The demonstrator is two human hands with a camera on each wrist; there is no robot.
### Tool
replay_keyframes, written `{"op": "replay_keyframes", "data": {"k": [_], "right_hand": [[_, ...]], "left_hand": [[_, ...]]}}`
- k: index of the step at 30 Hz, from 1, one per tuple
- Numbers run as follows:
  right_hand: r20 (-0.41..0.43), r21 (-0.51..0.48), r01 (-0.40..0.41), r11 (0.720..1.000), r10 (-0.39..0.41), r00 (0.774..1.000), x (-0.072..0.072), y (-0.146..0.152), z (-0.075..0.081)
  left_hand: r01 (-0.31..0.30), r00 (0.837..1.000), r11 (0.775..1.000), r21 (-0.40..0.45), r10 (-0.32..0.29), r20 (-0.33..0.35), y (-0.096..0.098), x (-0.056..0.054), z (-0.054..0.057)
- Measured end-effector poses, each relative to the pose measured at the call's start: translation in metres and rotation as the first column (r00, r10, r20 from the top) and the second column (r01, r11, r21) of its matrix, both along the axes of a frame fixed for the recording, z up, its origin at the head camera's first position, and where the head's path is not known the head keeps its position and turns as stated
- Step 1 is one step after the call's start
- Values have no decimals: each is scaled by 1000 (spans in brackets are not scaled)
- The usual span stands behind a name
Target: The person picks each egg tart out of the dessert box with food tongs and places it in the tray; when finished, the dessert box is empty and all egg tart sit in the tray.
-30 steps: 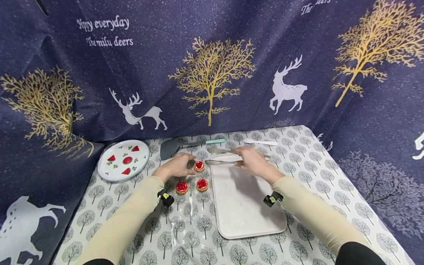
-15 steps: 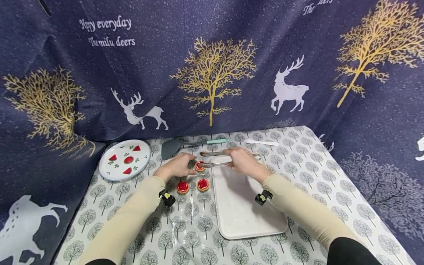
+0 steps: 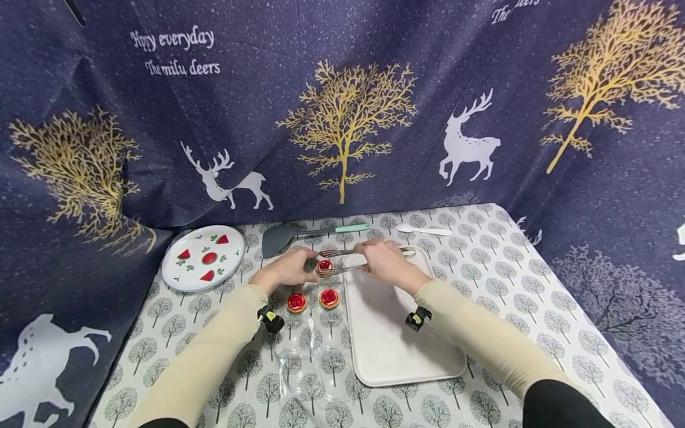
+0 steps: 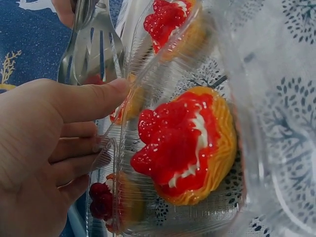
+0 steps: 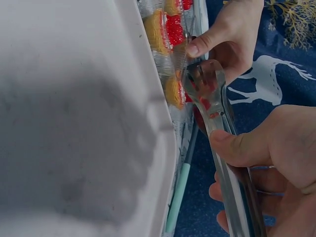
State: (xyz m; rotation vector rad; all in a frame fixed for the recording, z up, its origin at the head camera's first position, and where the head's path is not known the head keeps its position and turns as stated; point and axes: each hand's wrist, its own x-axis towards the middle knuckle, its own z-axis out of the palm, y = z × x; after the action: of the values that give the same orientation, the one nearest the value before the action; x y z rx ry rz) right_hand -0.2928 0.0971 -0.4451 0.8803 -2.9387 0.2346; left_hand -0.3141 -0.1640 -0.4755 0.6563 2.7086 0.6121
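Note:
My left hand (image 3: 289, 267) pinches the rim of a clear plastic container (image 4: 114, 177), thumb on the near side and fingers behind the wall. Several small tarts with red topping sit inside it; one tart (image 4: 185, 143) fills the middle of the left wrist view. My right hand (image 3: 386, 260) grips metal tongs (image 5: 229, 173) between thumb and fingers. The spread tong tips reach over the far right tart (image 3: 324, 267) from the right, one arm at its back, one at its front. Whether they touch it, I cannot tell.
A pale rectangular tray (image 3: 401, 351) lies right of the container, under my right arm. At the back rest a grey spatula with a mint handle (image 3: 352, 228) and a white spoon (image 3: 428, 230). A plate with a watermelon pattern (image 3: 187, 274) stands at the left.
My right hand has moved left with the tongs, bringing their tips from beside the tray's far corner to over the far right tart. My left hand has stayed at the container.

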Motion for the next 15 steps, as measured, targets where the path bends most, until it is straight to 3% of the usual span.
{"op": "replay_keyframes", "data": {"k": [15], "right_hand": [[-47,88,-32,996,36,998,-3,-10,2]], "left_hand": [[-25,999,1000,8,25,32,-1,0,0]]}}
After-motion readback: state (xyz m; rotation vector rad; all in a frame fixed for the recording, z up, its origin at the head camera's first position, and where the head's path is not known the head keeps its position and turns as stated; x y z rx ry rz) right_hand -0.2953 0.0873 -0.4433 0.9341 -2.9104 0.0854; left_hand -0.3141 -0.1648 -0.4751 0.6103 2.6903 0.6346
